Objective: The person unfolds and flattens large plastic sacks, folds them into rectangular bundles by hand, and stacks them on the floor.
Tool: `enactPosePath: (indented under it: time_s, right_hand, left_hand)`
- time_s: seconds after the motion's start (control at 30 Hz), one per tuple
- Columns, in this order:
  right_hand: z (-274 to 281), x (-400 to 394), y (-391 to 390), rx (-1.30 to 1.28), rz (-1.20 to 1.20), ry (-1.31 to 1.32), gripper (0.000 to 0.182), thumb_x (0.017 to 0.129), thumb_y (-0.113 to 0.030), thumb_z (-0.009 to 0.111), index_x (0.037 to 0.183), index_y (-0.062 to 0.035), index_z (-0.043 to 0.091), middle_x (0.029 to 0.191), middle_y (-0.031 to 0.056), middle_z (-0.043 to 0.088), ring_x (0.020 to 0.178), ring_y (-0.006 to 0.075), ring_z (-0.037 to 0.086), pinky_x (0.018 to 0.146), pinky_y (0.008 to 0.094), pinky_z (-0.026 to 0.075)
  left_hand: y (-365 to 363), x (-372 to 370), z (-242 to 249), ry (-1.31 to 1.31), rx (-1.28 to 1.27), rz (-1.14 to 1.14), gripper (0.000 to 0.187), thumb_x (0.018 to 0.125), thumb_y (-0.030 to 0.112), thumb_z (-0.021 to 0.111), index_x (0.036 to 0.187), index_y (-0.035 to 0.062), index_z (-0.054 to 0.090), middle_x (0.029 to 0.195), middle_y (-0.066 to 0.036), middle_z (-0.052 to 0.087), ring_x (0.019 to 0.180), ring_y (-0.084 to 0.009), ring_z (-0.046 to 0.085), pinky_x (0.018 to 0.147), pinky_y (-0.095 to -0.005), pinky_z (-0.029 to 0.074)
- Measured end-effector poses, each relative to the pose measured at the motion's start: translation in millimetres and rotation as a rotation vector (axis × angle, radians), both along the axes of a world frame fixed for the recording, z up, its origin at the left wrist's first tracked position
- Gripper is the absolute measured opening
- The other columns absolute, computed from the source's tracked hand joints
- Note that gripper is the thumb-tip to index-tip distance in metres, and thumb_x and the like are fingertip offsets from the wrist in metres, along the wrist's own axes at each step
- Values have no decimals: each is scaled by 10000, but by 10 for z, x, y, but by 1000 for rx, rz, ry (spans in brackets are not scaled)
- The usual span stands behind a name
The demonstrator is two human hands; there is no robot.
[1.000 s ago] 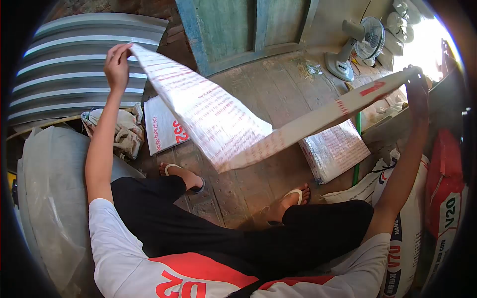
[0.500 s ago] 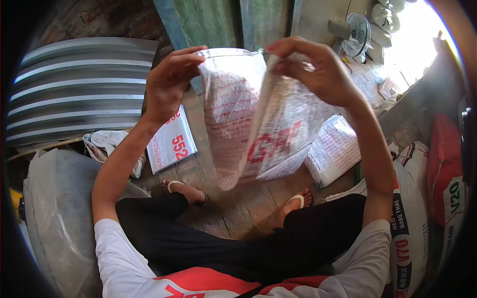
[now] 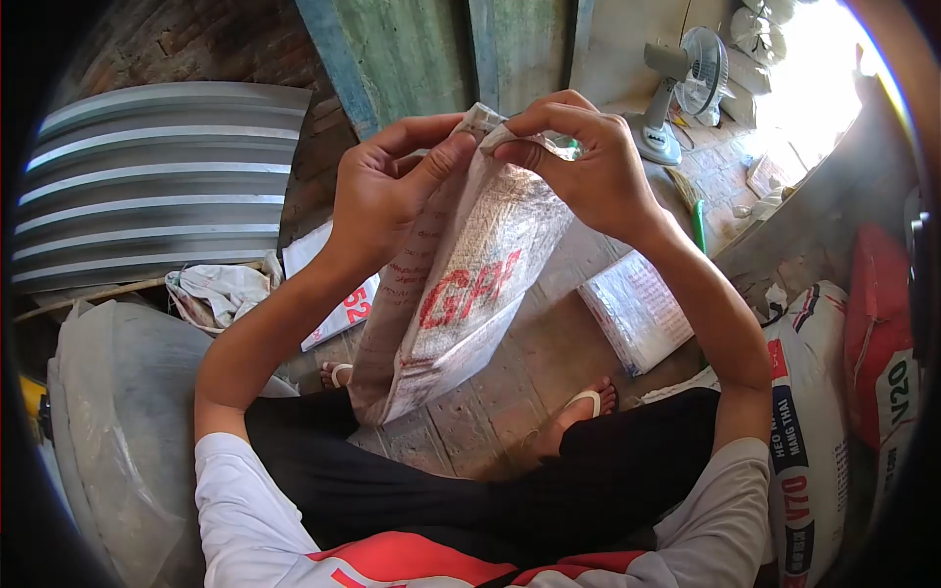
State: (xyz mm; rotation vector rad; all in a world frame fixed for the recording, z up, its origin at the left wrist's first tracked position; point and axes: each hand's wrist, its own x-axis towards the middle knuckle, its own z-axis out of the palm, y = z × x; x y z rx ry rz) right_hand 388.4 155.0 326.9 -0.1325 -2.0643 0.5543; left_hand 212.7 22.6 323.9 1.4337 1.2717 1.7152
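A white woven plastic sack [image 3: 480,265] with red print hangs folded in front of me, above the brick floor. My left hand [image 3: 402,181] pinches its top edge between thumb and fingers. Close beside it, my right hand [image 3: 588,162] pinches the other part of the top edge. Both hands are closed on the sack. Under my left forearm lies a flat white sack with red numbers [image 3: 353,306], partly hidden. To the right on the floor is a stack of folded sacks [image 3: 637,314] in shiny plastic.
A corrugated metal sheet [image 3: 157,186] leans at the left, near a bundle of white cloth [image 3: 221,289]. Full feed sacks [image 3: 809,421] stand at my right. A fan [image 3: 686,83] and a green-handled broom [image 3: 698,225] are at the back right.
My hands have come closer together, the left moving right. The sack has turned and folded together, its lower end swinging left and down, uncovering more of the stack at right.
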Motion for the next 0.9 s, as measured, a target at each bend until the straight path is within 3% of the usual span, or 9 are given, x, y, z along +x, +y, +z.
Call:
enactPosePath:
  time_s: [0.07,0.17,0.37,0.57,0.67,0.9]
  right_hand:
    - [9,18,-8,76,8,-11,262,778,-174,832,992,-66,728,862,112,733,871,220,697,779,349,527]
    - [100,65,-156,-218,55,-98,335,770,-183,836,1041,-65,679,820,95,744,838,215,723,759,339,534]
    - [-24,4,-109,-22,38,29,375,758,-197,850,1035,-46,647,805,74,750,802,193,742,703,313,546]
    - [-49,-6,-168,-23,21,41,353,771,-201,847,1030,-59,655,794,68,750,718,173,736,609,295,540]
    - [-45,35,-201,-83,-18,-68,366,768,-119,849,1058,-43,639,857,46,745,846,117,724,764,269,542]
    - [-115,52,-64,-103,138,-53,461,757,-169,863,1124,-51,611,899,39,724,862,144,697,829,293,535]
  left_hand:
    - [8,5,-65,22,7,7,254,935,101,691,1161,-14,681,1010,-86,728,901,-90,669,809,-230,533]
    - [-28,-7,-158,6,-6,-43,258,934,107,692,1163,-12,682,1014,-80,726,920,-85,663,821,-228,525]
    - [-53,-65,-201,36,-57,-91,265,936,129,695,1154,-20,684,1012,-61,719,918,-74,648,832,-230,515]
    - [-94,-41,-255,-18,-21,-146,256,911,102,724,1130,-16,665,1037,-85,718,919,-85,656,819,-232,531]
    - [-99,16,-246,14,-16,-126,252,892,89,744,1109,-8,660,1040,-95,717,932,-95,664,835,-238,542]
    - [-105,-12,-296,62,3,-72,218,903,102,736,1080,0,660,1016,-88,717,908,-95,663,793,-232,536]
